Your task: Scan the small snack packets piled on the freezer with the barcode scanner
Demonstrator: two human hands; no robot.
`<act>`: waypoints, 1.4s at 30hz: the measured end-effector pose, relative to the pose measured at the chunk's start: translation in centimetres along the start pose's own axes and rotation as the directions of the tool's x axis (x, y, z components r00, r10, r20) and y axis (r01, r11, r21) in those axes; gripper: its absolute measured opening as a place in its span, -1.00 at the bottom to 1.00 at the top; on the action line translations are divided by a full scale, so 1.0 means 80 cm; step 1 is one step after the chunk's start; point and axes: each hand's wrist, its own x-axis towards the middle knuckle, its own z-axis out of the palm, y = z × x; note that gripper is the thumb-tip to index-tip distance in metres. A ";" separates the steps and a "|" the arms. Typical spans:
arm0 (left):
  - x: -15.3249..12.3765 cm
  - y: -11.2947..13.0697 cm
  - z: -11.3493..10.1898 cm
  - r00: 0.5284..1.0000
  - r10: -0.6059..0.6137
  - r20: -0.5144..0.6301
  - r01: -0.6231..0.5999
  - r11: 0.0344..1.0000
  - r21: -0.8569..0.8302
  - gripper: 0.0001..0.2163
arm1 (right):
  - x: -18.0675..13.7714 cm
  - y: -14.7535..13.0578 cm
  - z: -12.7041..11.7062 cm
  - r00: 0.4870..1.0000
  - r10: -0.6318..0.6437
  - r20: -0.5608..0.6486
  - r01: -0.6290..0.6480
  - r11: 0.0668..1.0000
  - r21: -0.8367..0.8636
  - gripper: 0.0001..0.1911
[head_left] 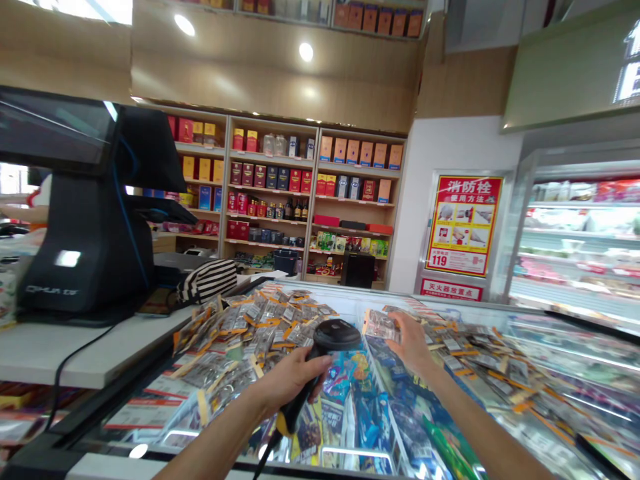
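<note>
A black handheld barcode scanner (336, 335) is in my left hand (295, 379), whose fingers wrap round its handle; the cord runs down toward the bottom edge. My right hand (411, 340) grips a small clear packet with an orange edge (380, 325) in front of the scanner's head. To the left, a heap of similar packets (270, 323) lies on the glass top of the freezer (350, 300). More packets (500, 367) are scattered on the glass to the right. Bagged goods (360, 420) show through the glass below my hands.
A black cash register terminal (90, 220) stands on a white counter (65, 360) at the left, with a striped pouch (209, 280) beside it. Shelves of boxed goods (270, 177) line the back wall. A lit refrigerated case (580, 233) is at the right, near a red poster (464, 225).
</note>
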 end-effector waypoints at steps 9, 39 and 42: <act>0.006 -0.002 -0.008 1.000 -0.018 -0.010 0.018 1.000 -0.014 -0.69 | 0.004 0.002 0.006 0.999 0.034 0.002 -0.034 0.999 0.009 -0.52; -0.057 -0.025 -0.127 0.843 -0.086 -0.531 0.148 0.986 0.075 -0.64 | 0.050 -0.090 0.091 0.880 0.337 0.335 -0.424 0.876 0.232 -0.56; -0.073 -0.025 -0.139 0.787 -0.101 -0.609 0.152 0.988 0.032 -0.64 | 0.062 -0.122 0.117 0.867 0.328 0.374 -0.425 0.879 0.215 -0.57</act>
